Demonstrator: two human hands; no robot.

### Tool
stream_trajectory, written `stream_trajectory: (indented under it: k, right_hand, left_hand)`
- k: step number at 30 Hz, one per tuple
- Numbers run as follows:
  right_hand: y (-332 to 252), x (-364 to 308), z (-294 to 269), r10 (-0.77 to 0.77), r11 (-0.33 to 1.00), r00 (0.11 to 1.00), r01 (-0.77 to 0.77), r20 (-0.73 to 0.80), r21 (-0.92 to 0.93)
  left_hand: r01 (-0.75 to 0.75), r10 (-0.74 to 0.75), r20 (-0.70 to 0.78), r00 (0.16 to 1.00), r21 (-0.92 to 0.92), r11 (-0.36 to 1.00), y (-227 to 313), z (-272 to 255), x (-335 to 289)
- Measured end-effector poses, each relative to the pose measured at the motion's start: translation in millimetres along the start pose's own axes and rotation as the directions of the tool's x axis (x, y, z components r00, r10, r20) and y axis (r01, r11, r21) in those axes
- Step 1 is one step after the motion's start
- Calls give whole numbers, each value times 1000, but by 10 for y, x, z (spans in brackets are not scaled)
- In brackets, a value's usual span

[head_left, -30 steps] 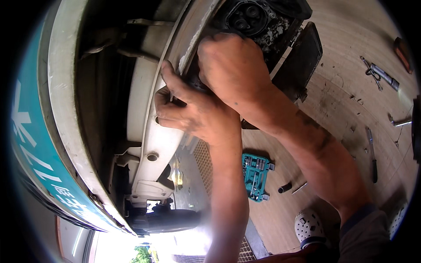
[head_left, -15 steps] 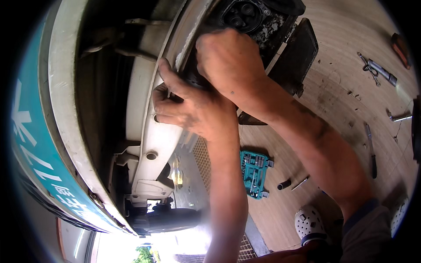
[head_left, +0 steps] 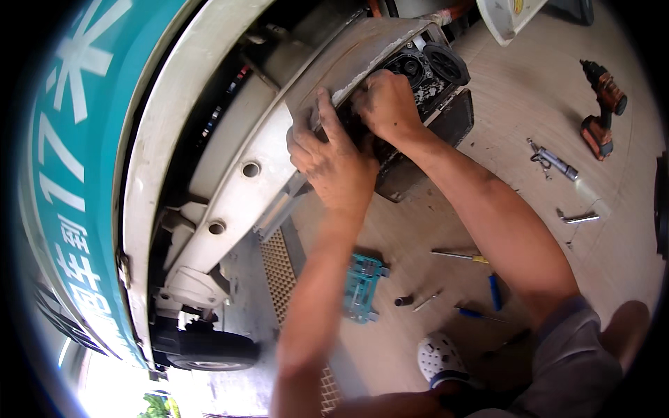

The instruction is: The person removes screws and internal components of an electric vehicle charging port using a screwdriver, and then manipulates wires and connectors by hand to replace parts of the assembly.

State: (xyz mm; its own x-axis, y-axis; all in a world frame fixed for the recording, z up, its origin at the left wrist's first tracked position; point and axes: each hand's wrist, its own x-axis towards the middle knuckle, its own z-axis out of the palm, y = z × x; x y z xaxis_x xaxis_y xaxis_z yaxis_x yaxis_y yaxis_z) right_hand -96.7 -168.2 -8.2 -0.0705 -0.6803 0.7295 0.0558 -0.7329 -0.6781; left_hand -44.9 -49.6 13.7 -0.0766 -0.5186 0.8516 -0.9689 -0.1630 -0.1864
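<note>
My left hand (head_left: 334, 153) lies against the edge of a long white metal beam (head_left: 268, 143) on a vehicle. Its fingers are apart, one pointing up along the edge, and nothing shows in its grasp. Just to the right, my right hand (head_left: 390, 104) is closed, its fingertips reaching into a dark, dirty black housing (head_left: 435, 87) beside the beam. What those fingers grip is hidden. Round black parts and a round black cover (head_left: 446, 64) show at the housing's far end. A black flap (head_left: 446, 125) hangs open along its right side.
On the floor lie a teal socket case (head_left: 364, 289), a black socket (head_left: 403, 301), screwdrivers (head_left: 460, 256), a lit flashlight (head_left: 557, 164), a wrench-like metal tool (head_left: 580, 219) and a cordless drill (head_left: 601, 111). A teal-and-white vehicle panel (head_left: 66, 167) fills the left; a tyre (head_left: 209, 348) stands below.
The view has shifted back, bringing the whole drill and more of the floor into sight. Both hands remain at the housing; my left fingers have drawn closer together, and the right hand is still closed.
</note>
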Motion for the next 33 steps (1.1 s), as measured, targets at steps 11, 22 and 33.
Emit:
stream_trajectory:
  k: [11,22,33]
  right_hand:
    - [205,111,151,-399,895,917,389,-5,-218]
    - [-39,110,-1,163,979,976,-142,142,-147]
    - [-154,145,-123,328,930,931,-288,161,-228]
  left_hand:
    - [608,-393,470,790,-518,602,483,-452,-214]
    - [185,-499,808,313,-567,-803,414,-64,-63]
    - [28,-373,851,369,-411,-911,449,428,-8]
